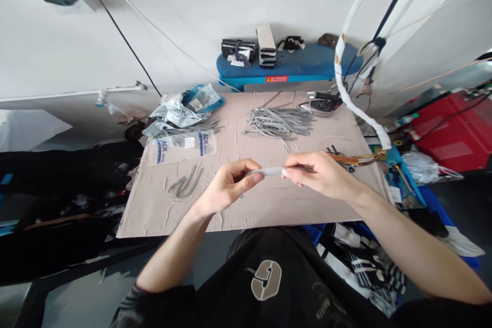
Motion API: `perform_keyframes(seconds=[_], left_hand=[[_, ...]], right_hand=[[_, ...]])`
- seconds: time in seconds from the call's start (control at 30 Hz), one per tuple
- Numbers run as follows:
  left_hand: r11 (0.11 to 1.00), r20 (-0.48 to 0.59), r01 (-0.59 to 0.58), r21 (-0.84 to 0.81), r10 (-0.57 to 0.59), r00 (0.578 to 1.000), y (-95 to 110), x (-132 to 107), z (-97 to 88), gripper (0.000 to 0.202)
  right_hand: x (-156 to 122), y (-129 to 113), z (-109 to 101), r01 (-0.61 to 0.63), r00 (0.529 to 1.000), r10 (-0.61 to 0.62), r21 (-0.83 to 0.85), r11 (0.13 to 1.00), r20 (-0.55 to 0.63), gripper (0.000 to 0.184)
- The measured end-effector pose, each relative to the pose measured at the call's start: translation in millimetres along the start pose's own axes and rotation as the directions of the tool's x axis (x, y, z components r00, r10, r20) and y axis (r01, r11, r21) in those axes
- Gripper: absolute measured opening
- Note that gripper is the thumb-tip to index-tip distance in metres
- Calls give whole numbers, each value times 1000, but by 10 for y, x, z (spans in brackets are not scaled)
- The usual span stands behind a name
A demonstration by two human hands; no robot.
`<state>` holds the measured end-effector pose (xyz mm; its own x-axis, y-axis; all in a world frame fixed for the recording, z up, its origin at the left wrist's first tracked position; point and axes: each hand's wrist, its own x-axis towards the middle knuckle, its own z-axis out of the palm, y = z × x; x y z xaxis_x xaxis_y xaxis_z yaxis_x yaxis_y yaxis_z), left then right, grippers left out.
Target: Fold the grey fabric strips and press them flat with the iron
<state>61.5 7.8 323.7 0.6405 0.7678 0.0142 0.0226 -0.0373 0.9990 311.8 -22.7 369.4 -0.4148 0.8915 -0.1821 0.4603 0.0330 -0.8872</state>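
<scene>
Fingers [257,178] hide both ends of the grey strip [269,171]; its material is unclear.

"ADK" is read twice in blue on a clear plastic bag [180,146] lying on the table [269,212]; the second print stands at the bag's right end, and the smaller print beside each is illegible. A red label [277,79] is noted on the blue bench [307,61], its characters too small to be read. A pale G-shaped emblem [266,280] is recorded on the black shirt [292,266].
</scene>
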Motion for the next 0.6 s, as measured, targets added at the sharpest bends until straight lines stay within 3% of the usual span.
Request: perform_keyframes(seconds=[0.3,0.6], left_hand=[[988,18,81,-132,-79,997,-166,-37,-161,27],[998,38,56,25,-57,998,-162,-35,-255,27]], right_hand=[[-219,110,-236,-12,994,19,63,998,-110,31],[-480,162,-415,55,948,-27,82,995,-317,25]])
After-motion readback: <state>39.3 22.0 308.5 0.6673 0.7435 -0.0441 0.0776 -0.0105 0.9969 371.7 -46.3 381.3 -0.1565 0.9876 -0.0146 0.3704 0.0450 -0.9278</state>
